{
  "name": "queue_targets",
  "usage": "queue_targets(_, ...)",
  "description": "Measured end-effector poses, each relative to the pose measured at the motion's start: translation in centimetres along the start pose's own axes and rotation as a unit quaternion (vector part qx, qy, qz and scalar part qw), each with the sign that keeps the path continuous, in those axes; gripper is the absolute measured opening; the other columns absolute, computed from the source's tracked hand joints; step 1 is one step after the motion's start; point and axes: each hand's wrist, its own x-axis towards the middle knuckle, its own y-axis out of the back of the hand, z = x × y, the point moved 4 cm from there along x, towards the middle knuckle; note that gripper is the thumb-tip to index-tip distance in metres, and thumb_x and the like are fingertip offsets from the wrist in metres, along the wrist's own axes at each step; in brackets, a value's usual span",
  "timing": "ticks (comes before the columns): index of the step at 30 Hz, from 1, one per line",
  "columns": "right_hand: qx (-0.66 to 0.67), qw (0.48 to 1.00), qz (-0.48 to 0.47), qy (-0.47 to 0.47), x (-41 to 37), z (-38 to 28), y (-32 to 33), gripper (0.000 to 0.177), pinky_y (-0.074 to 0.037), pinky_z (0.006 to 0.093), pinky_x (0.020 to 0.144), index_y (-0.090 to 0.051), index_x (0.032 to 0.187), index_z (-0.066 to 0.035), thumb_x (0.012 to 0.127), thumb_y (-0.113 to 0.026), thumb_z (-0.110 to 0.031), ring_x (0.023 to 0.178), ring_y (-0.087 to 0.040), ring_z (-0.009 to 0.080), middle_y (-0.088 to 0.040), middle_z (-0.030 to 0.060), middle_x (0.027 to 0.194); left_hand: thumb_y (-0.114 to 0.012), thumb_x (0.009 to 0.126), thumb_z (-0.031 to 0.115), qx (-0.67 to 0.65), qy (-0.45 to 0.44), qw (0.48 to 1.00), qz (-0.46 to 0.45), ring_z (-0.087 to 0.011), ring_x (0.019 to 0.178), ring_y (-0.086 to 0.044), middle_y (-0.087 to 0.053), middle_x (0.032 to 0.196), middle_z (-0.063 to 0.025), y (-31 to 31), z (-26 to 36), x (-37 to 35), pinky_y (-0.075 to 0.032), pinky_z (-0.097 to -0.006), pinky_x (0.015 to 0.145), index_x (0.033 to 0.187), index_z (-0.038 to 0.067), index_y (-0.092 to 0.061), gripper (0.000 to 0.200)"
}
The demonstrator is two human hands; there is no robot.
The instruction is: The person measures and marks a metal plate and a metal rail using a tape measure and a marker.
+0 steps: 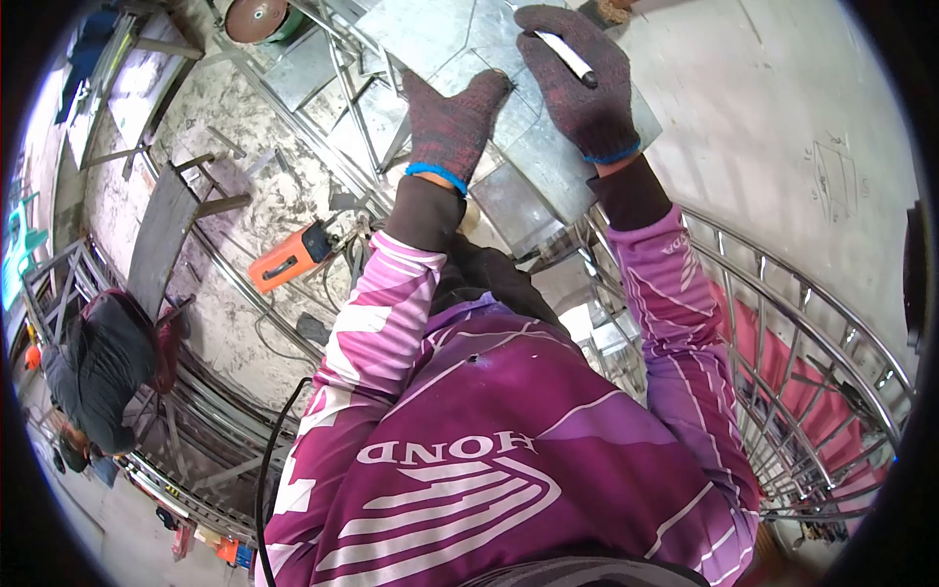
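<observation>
Both hands wear dark, reddish-flecked knit gloves with blue cuffs. My left hand [452, 125] lies on a shiny sheet of metal [567, 176], its fingers and thumb spread apart and nothing in its grip. To its right, my right hand [579, 93] is closed around a white marker [565, 57], whose black end points down toward my wrist. Thin dark lines run across the sheet between and beyond my hands. Part of the sheet is hidden under both gloves.
An orange portable machine [290, 257] with cables sits on the stained floor at left. Curved metal railings [782, 284] stand at right. A person in dark clothing [103, 367] is bent low at far left, near a grey plank [164, 235]. A round brown disc [256, 18] is at the top.
</observation>
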Motion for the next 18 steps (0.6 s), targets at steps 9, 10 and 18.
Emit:
queue_targets(9,-0.063,0.996,-0.059,0.002,0.0,-1.4,-0.2,0.024,-0.055,0.0388,0.086,-0.072,0.110,-0.007,0.086,-0.072,-0.009,0.096,-0.070,0.0309,-0.073,0.0119,0.107,-0.088,0.071,0.031,-0.063,0.000,0.997,-0.041,-0.0355,0.117,-0.060,-0.058,0.128,-0.0280,0.3,1.7,-0.6,-0.047,-0.0407,0.103,0.136,-0.017,-0.035,0.097)
queue_targets(10,-0.077,0.993,-0.093,0.009,0.1,-1.5,-0.4,0.026,-0.054,0.0392,0.085,-0.073,0.110,-0.009,0.083,-0.073,-0.008,0.096,-0.070,0.0306,-0.073,0.0114,0.106,-0.088,0.071,0.031,-0.065,-0.001,0.997,-0.039,-0.0355,0.117,-0.060,-0.058,0.128,-0.0280,0.1,1.3,-0.4,-0.047,-0.0407,0.103,0.136,-0.017,-0.035,0.097)
queue_targets(18,-0.083,0.985,-0.102,0.109,0.4,-1.6,-0.9,0.031,-0.052,0.0418,0.085,-0.073,0.109,-0.011,0.079,-0.070,-0.006,0.091,-0.068,0.0312,-0.073,0.0117,0.102,-0.080,0.083,0.031,-0.067,0.013,0.995,-0.079,-0.0193,0.091,-0.061,-0.063,0.100,-0.0127,2.8,0.8,-2.3,-0.052,-0.0339,0.076,0.115,-0.004,-0.054,0.054)
